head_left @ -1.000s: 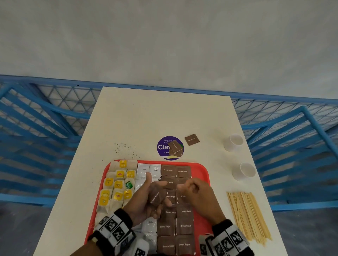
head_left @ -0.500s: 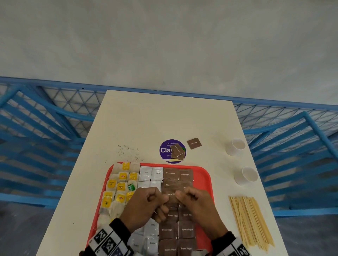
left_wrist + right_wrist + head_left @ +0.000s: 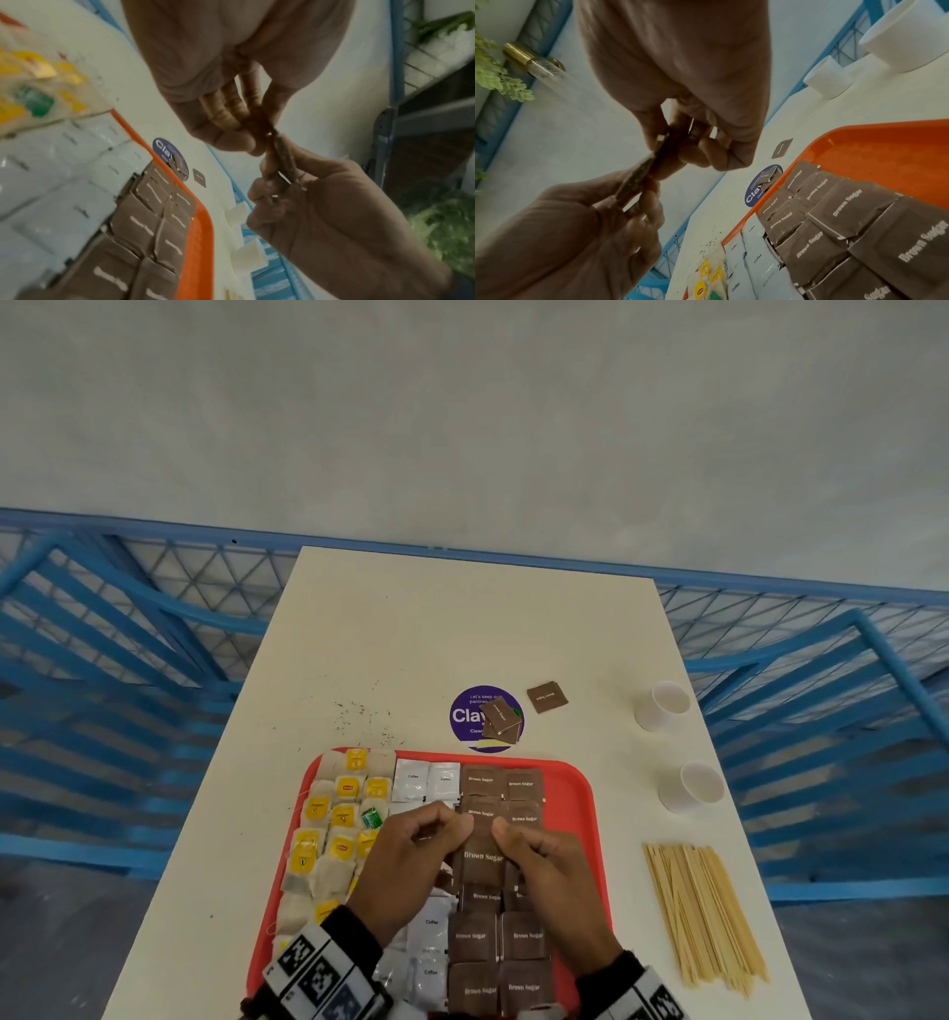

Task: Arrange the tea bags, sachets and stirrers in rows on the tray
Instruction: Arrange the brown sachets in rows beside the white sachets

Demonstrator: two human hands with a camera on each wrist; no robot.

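Since a second ago, brought together from apart: left hand [image 3: 411, 860] and right hand [image 3: 552, 875], now both pinching one brown sugar sachet [image 3: 482, 857] by its top corners, fingers curled, held just above the red tray [image 3: 572, 793]. Below the hands, rows of brown sachets; tea bags [image 3: 341, 819] left of the left hand. Stirrers [image 3: 703, 916] right of the right hand, on the bench [image 3: 462, 629].

The tray [image 3: 572, 793] looks like smooth red plastic, the desk [image 3: 462, 634] matt and off-white. Brown sugar sachets [image 3: 523, 937] are matt paper. The stirrers [image 3: 703, 916] are pale bare wood.
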